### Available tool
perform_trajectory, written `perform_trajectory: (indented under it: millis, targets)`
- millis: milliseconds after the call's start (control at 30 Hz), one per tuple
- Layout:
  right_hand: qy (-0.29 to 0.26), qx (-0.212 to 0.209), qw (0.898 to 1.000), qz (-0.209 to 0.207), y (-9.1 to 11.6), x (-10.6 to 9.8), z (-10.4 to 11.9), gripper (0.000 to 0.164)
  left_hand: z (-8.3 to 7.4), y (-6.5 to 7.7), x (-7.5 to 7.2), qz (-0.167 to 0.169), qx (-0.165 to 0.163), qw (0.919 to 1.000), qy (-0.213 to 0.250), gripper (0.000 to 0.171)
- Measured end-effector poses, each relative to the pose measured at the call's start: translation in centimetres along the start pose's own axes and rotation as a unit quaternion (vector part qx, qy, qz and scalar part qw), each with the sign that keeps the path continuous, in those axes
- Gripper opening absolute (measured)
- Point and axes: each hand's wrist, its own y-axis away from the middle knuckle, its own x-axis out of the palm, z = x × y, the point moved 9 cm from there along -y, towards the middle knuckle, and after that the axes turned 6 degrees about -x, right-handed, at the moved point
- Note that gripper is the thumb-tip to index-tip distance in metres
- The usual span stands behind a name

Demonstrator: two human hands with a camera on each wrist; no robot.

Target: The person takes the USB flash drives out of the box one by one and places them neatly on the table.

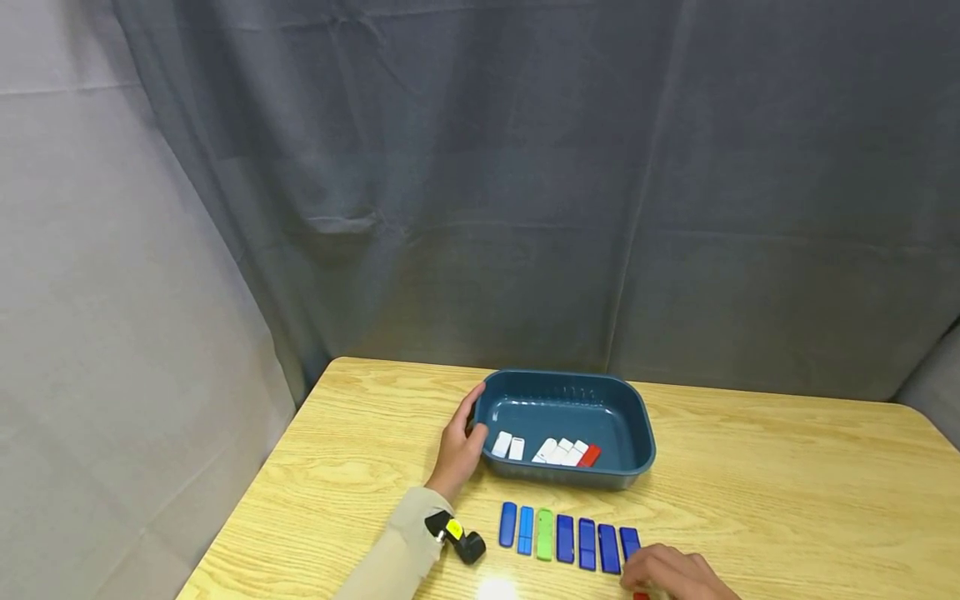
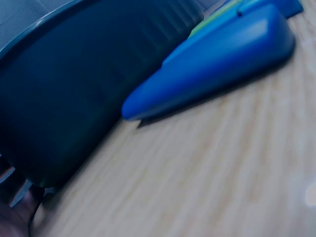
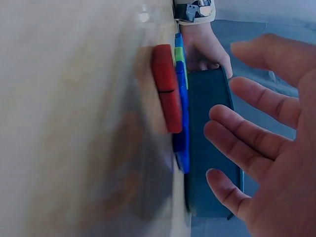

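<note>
My left hand (image 1: 459,450) holds the left end of a dark teal basin (image 1: 643,433), fingers along its outer side and thumb at the front corner. My right hand (image 1: 671,571) hovers at the right end of a row of USB sticks, fingers spread with nothing between them. Below it lies a red USB stick (image 3: 165,89), mostly hidden in the head view. The row on the table has a light blue stick (image 1: 507,524), a green stick (image 1: 544,535) and several dark blue sticks (image 1: 565,538). Inside the basin lie several white sticks (image 1: 517,448) and a red stick (image 1: 589,456).
The wooden table (image 1: 787,483) extends to both sides of the basin. A grey curtain (image 1: 480,183) hangs behind it, and a lighter cloth (image 1: 112,333) hangs on the left. A small black camera (image 1: 470,547) sits on the left wrist.
</note>
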Motion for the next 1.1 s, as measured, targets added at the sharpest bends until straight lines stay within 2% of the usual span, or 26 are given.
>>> perform_trajectory:
  millis: [133,233,333,533,600,800,967,1100]
  targets:
    - [-0.039,0.028,0.992,0.116,-1.0,0.6,-0.9,0.02,-0.1,0.0,0.1,-0.002,0.004,1.0,0.001,0.061]
    - [-0.053,0.034,0.988,0.141,-1.7,0.6,-0.9,0.021,-0.1,0.0,0.1,-0.002,0.005,1.0,-0.001,0.061]
    - [-0.046,0.014,0.992,0.118,-2.6,-0.1,-0.4,0.018,0.1,-0.2,0.1,0.0,0.006,1.0,-0.003,0.061]
    - [-0.028,0.01,0.997,0.068,-4.5,-1.5,0.0,0.015,3.0,-1.5,0.4,-0.002,0.006,1.0,-0.001,0.063]
    - [-0.016,0.009,0.999,0.048,-5.0,-2.0,0.0,0.013,3.4,-1.7,0.4,-0.005,0.007,1.0,0.002,0.063]
    - [0.018,0.0,1.0,-0.011,-6.5,-3.1,0.1,0.016,3.7,-1.8,0.4,-0.01,0.019,0.9997,0.007,0.064]
    - [0.018,-0.049,0.997,-0.056,-7.7,-3.6,0.6,0.024,3.7,-1.7,0.4,-0.01,0.014,0.9998,0.002,0.064]
    - [0.023,-0.065,0.995,-0.078,-8.5,-3.8,0.5,0.022,3.7,-1.6,0.4,-0.014,0.012,0.9998,-0.004,0.063]
